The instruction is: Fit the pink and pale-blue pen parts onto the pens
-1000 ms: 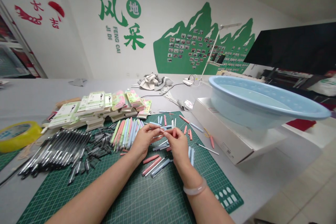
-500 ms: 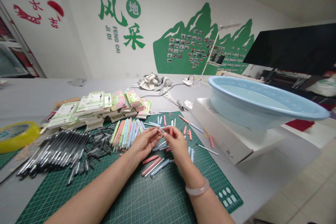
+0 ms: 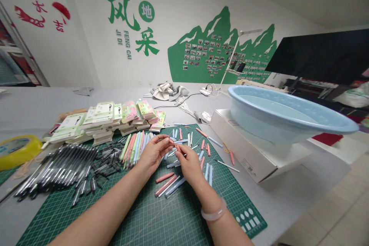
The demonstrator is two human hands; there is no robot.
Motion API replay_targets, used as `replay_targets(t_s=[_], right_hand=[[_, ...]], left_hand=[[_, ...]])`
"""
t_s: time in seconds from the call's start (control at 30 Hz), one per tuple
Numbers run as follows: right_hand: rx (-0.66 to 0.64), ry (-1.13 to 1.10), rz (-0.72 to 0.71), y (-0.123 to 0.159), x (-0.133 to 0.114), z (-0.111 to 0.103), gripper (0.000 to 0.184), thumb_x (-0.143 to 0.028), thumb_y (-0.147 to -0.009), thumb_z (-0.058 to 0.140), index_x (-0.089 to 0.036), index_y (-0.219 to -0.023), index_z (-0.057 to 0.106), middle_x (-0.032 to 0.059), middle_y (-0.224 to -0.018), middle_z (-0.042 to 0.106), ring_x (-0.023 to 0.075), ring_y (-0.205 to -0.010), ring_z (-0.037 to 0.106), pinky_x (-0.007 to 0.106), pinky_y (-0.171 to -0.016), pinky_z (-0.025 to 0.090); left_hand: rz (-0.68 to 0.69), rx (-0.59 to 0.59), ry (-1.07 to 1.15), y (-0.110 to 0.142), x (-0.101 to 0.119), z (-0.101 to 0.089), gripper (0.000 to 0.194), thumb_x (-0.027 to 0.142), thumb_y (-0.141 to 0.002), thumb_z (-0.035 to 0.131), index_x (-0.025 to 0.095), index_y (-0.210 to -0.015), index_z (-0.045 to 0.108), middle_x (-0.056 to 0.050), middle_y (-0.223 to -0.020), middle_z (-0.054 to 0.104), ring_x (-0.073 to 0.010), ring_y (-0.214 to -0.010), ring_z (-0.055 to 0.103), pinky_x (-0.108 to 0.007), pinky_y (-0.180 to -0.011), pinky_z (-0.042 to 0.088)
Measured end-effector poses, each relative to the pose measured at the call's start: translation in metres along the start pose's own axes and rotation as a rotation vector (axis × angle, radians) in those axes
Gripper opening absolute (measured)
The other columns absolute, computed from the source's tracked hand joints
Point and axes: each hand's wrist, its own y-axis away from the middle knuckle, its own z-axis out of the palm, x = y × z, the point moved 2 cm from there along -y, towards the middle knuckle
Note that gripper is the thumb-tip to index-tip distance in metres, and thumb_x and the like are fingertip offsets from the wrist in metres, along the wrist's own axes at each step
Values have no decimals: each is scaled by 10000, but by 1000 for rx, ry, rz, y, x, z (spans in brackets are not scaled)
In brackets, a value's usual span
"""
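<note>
My left hand (image 3: 152, 153) and my right hand (image 3: 188, 163) meet fingertip to fingertip above a green cutting mat (image 3: 161, 215). Both are pinched on a small pink pen part (image 3: 174, 145) between them. Loose pastel pen barrels and caps (image 3: 170, 182) in pink, blue and white lie scattered under and around the hands. A row of assembled pastel pens (image 3: 137, 146) lies just left of my left hand. A pile of black refills (image 3: 66, 167) lies further left. My right wrist wears a pale bangle (image 3: 213, 212).
Stacks of green and pink packaging cards (image 3: 103, 117) sit behind the pens. A light blue basin (image 3: 285, 113) rests on a white box (image 3: 250, 150) at right. A yellow tape roll (image 3: 15, 150) lies at far left. Cloths and cables lie by the wall.
Both hands have dropped slightly toward the mat and shifted a little left, staying pinched together on the small pen part. The view has moved a little.
</note>
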Motion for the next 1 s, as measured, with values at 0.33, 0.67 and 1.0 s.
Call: replay_targets(t_s=[0.33,0.67,1.0], right_hand=[[-25,-27,42,1,3,3,229,-185,-809,515,-233,-971,669,12,-802,658,186,-747,572,285,-679,400],[-21,-407,196,0,11,8,187,-213,-766,560,-197,-952,579,-13,-674,621,128,-586,541,231,-538,413],[-44,-303,258,3,11,4,169,-238,-764,574,-218,-906,486,-49,-619,630,97,-433,474,207,-438,373]], left_hand=[[262,-109,-395,8,10,12,193,263,-713,686,148,-856,625,-19,-762,661,-141,-731,635,-268,-718,527],[442,-101,-797,13,10,15,163,291,-770,619,187,-881,675,-22,-834,687,-168,-801,634,-263,-740,480],[131,-120,-351,4,-6,5,212,271,-691,710,140,-846,648,-38,-792,672,-159,-758,635,-275,-714,520]])
